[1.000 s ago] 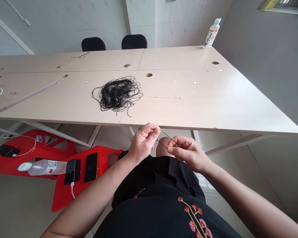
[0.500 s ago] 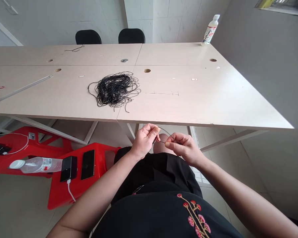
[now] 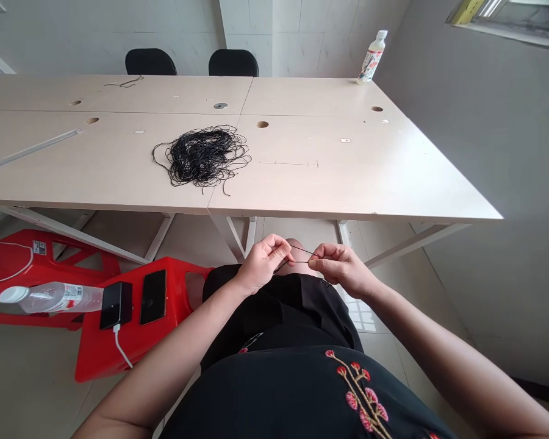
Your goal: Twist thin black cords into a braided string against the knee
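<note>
A thin black cord [image 3: 302,249] runs between my two hands in two strands, above my lap and in front of the table edge. My left hand [image 3: 265,261] pinches it between thumb and forefinger. My right hand [image 3: 341,268] closes on the other end of the span, thumb pressed to the fingers. Short dark bits of cord show below both hands; their ends are hard to make out. On the table lies a loose, tangled heap of black cord [image 3: 204,155], apart from both hands.
The pale table [image 3: 393,183] spans the view ahead, with a drink bottle [image 3: 372,58] at its far right corner. To my left a red stool [image 3: 178,286] bears a phone [image 3: 153,297], a dark device [image 3: 116,305] with a white cable, and a lying clear bottle [image 3: 57,297].
The two strands between my hands now look straighter and tauter; the upper one was bowed before. My hands are slightly farther apart. The whole view has shifted a little.
</note>
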The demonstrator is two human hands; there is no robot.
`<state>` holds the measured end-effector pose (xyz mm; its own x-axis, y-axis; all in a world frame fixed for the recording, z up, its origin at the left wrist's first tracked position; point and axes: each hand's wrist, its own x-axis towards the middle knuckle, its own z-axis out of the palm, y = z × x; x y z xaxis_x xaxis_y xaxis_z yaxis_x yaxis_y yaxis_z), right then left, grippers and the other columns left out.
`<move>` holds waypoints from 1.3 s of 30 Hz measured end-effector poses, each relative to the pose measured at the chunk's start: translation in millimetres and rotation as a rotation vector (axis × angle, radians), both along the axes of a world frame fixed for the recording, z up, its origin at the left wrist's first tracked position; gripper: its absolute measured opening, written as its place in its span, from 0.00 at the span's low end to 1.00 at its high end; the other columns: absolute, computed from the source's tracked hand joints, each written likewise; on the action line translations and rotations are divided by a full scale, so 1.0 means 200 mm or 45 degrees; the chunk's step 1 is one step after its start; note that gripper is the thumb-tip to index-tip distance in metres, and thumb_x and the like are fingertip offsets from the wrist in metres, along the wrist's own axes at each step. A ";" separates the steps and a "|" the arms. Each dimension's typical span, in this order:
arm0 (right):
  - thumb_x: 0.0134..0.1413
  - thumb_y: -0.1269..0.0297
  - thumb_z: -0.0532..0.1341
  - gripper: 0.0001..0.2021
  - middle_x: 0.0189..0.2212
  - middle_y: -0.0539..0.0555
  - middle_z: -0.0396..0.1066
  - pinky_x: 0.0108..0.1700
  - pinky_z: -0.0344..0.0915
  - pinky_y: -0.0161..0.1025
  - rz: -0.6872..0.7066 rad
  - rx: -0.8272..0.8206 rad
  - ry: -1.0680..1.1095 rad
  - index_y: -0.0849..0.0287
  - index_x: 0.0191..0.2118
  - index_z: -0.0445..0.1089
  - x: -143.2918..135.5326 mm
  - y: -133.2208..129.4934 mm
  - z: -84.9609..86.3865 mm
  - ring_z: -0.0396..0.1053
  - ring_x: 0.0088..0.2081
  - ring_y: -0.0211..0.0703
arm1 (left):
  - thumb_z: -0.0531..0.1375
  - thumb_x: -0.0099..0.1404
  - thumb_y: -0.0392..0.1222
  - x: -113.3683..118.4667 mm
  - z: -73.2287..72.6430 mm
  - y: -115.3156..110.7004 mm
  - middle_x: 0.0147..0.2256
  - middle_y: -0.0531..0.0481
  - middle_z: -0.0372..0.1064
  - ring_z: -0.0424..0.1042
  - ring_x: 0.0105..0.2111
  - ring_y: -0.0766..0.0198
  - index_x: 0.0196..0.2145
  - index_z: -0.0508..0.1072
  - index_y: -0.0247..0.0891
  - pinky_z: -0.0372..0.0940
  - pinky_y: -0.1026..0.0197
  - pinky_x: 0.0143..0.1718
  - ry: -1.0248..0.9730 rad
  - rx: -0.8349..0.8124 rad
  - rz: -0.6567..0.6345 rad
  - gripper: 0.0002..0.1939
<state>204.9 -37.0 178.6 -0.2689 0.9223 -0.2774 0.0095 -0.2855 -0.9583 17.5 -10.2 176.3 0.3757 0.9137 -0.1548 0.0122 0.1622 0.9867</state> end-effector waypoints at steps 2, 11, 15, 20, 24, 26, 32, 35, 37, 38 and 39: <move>0.43 0.58 0.64 0.12 0.14 0.42 0.53 0.18 0.43 0.30 -0.012 -0.004 0.000 0.60 0.24 0.64 0.01 -0.02 -0.01 0.46 0.16 0.26 | 0.57 0.60 0.50 0.00 -0.01 -0.03 0.20 0.56 0.64 0.58 0.17 0.75 0.31 0.64 0.36 0.50 0.70 0.18 -0.003 -0.057 0.021 0.13; 0.40 0.59 0.64 0.11 0.13 0.41 0.52 0.17 0.41 0.30 0.031 -0.092 -0.088 0.62 0.24 0.65 0.03 -0.13 -0.21 0.45 0.16 0.26 | 0.63 0.53 0.49 -0.03 -0.19 -0.17 0.17 0.56 0.64 0.59 0.17 0.74 0.35 0.70 0.34 0.48 0.68 0.19 0.250 -0.299 -0.379 0.16; 0.40 0.60 0.64 0.11 0.13 0.41 0.52 0.17 0.39 0.30 0.078 -0.176 -0.099 0.62 0.25 0.65 0.03 -0.20 -0.30 0.44 0.16 0.25 | 0.61 0.53 0.51 -0.05 -0.27 -0.20 0.18 0.55 0.65 0.58 0.18 0.73 0.30 0.70 0.35 0.48 0.67 0.20 0.415 -0.292 -0.444 0.15; 0.39 0.57 0.65 0.13 0.11 0.39 0.47 0.17 0.35 0.31 0.004 -0.292 -0.070 0.60 0.24 0.63 0.10 -0.19 -0.41 0.40 0.15 0.26 | 0.59 0.56 0.51 -0.04 -0.38 -0.15 0.19 0.55 0.64 0.53 0.17 0.74 0.29 0.68 0.35 0.47 0.67 0.19 0.485 -0.183 -0.388 0.14; 0.39 0.55 0.66 0.15 0.12 0.40 0.48 0.17 0.33 0.32 -0.030 -0.332 -0.020 0.59 0.25 0.61 0.17 -0.14 -0.48 0.39 0.15 0.25 | 0.59 0.55 0.51 0.00 -0.44 -0.11 0.28 0.51 0.69 0.51 0.17 0.76 0.30 0.67 0.35 0.44 0.68 0.17 0.338 -0.241 -0.398 0.15; 0.39 0.53 0.66 0.17 0.12 0.40 0.49 0.17 0.33 0.31 -0.018 -0.359 0.009 0.59 0.25 0.60 0.19 -0.12 -0.50 0.39 0.15 0.25 | 0.59 0.55 0.50 0.02 -0.46 -0.09 0.29 0.50 0.70 0.55 0.18 0.75 0.29 0.68 0.35 0.47 0.68 0.17 0.313 -0.249 -0.418 0.14; 0.41 0.55 0.65 0.15 0.12 0.40 0.47 0.17 0.36 0.31 -0.127 -0.339 -0.070 0.58 0.24 0.59 0.27 -0.07 -0.55 0.41 0.15 0.26 | 0.61 0.52 0.45 0.05 -0.48 -0.03 0.26 0.50 0.71 0.67 0.27 0.67 0.25 0.70 0.35 0.61 0.63 0.31 0.566 -0.105 -0.454 0.09; 0.43 0.54 0.64 0.15 0.13 0.40 0.44 0.18 0.36 0.32 -0.190 -0.320 -0.065 0.58 0.25 0.60 0.38 -0.05 -0.61 0.39 0.16 0.27 | 0.60 0.52 0.46 0.05 -0.46 0.00 0.25 0.50 0.71 0.68 0.27 0.65 0.24 0.70 0.37 0.62 0.62 0.30 0.677 -0.039 -0.452 0.09; 0.44 0.52 0.63 0.16 0.13 0.40 0.43 0.19 0.37 0.33 -0.198 -0.290 -0.101 0.58 0.25 0.59 0.48 -0.04 -0.67 0.39 0.16 0.27 | 0.60 0.51 0.45 0.05 -0.44 0.03 0.23 0.50 0.70 0.68 0.25 0.65 0.23 0.69 0.37 0.61 0.62 0.28 0.697 -0.038 -0.450 0.08; 0.44 0.50 0.62 0.17 0.13 0.40 0.43 0.19 0.38 0.33 -0.196 -0.267 -0.158 0.58 0.25 0.59 0.52 -0.03 -0.70 0.40 0.16 0.28 | 0.60 0.50 0.44 0.06 -0.44 0.04 0.22 0.51 0.70 0.67 0.25 0.65 0.22 0.69 0.37 0.61 0.62 0.27 0.705 -0.045 -0.449 0.08; 0.45 0.49 0.61 0.17 0.13 0.40 0.44 0.19 0.41 0.33 -0.188 -0.231 -0.281 0.58 0.24 0.60 0.57 -0.02 -0.73 0.41 0.16 0.28 | 0.60 0.50 0.44 0.06 -0.44 0.04 0.22 0.51 0.69 0.67 0.24 0.65 0.21 0.69 0.37 0.61 0.62 0.26 0.709 -0.057 -0.450 0.07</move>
